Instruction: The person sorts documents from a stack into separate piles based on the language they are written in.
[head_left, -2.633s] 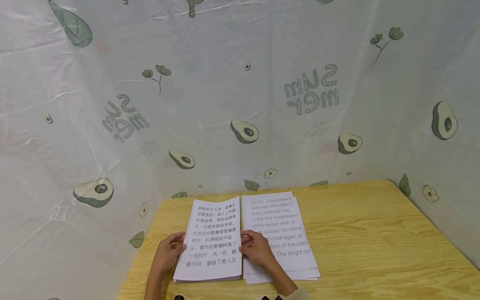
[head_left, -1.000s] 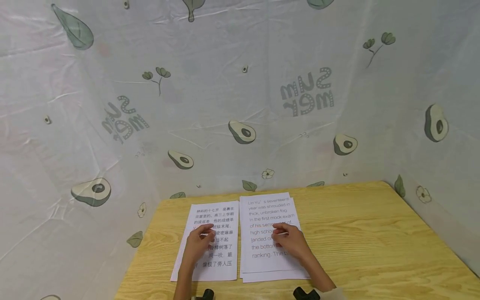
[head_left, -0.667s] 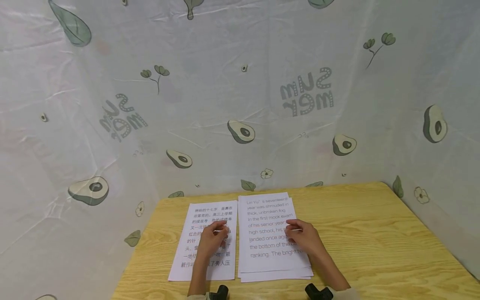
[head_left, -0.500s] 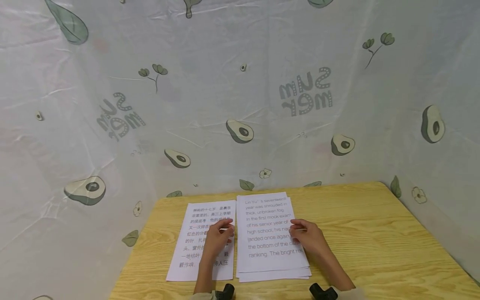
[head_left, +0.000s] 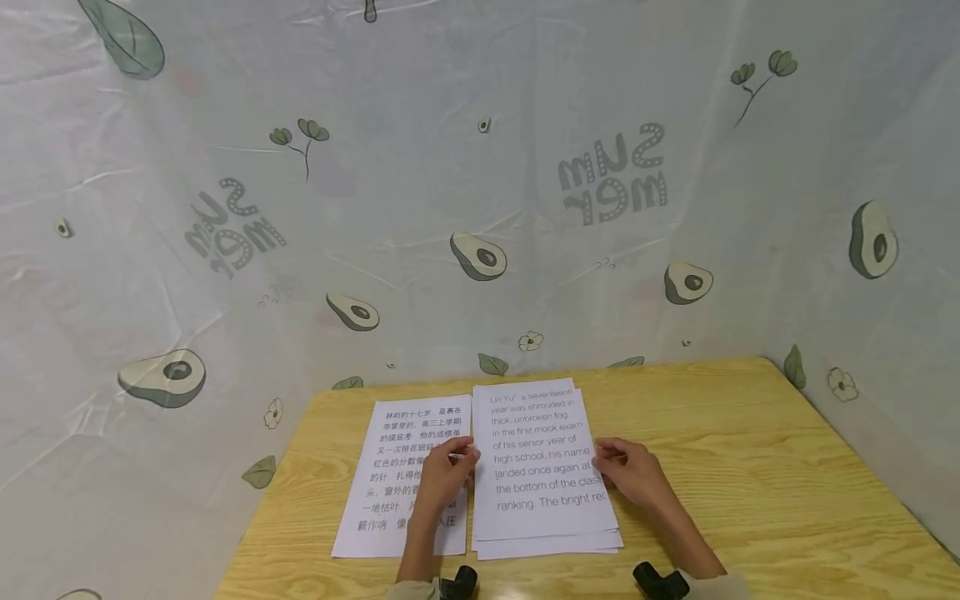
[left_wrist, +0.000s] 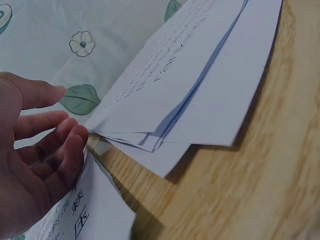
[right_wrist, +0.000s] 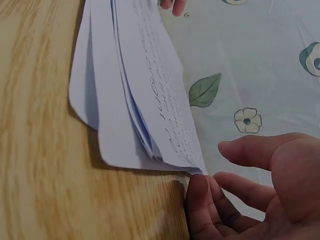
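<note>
A stack of loose sheets printed with English text (head_left: 540,521) lies in the middle, its lower sheets fanned out unevenly at the near edge. Left of it is a pile of sheets with Chinese text (head_left: 375,500). My left hand (head_left: 444,475) is over the right side of the Chinese pile, fingertips at the English stack's left edge. At the opposite edge is my right hand (head_left: 633,473). In both wrist views the fingers are loosely bent, their tips right at the stack's edge; the left thumb (left_wrist: 42,94) and the right thumb (right_wrist: 245,150) stand away from the paper.
The sheets lie on a yellow wood-grain table (head_left: 750,467). A pale curtain with avocado prints (head_left: 420,208) hangs behind it and along both sides. Black wrist-worn devices (head_left: 459,582) show at the bottom of the head view.
Both hands have left the Chinese pile and moved right, over the English stack and out to its two side edges. The Chinese pile now lies flat.
</note>
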